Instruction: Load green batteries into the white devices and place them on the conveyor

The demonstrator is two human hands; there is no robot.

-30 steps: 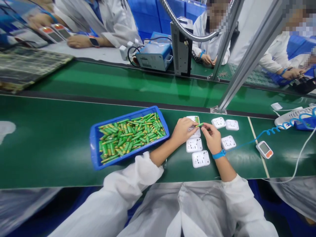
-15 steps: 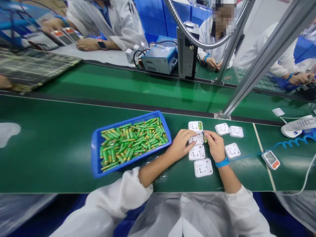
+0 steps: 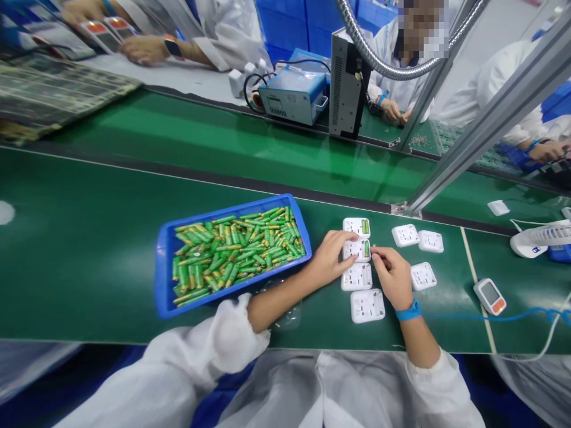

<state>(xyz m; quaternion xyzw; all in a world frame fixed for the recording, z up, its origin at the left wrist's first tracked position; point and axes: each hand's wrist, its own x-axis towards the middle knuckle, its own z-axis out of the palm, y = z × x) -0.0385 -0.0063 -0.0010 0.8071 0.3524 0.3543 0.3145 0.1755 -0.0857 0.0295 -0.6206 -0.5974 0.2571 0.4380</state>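
Observation:
Several white plastic devices with their backs up form a column in front of me. My left hand (image 3: 331, 257) grips the second device (image 3: 354, 252) from its left side, fingers at its upper edge and thumb at its lower one. Green battery shows in this device's compartment. At its right edge, my right hand (image 3: 392, 273) is closed in a pinch; a bit of a green battery (image 3: 374, 245) shows by the fingertips, mostly hidden. The top device (image 3: 355, 227) has green batteries in its compartment. The third (image 3: 357, 277) and bottom devices (image 3: 367, 306) have bare compartments.
A blue tray (image 3: 161, 276) full of green batteries lies left. More white devices (image 3: 423, 276) rest at right, beside a device with a screen (image 3: 489, 296). A metal post (image 3: 439, 169) rises behind. Co-workers sit across the green bench. A blue cord trails from my right wrist strap.
Green battery now shows in the second device's compartment, which looked bare before. My right hand has shifted slightly down and right. The whole view has shifted a little.

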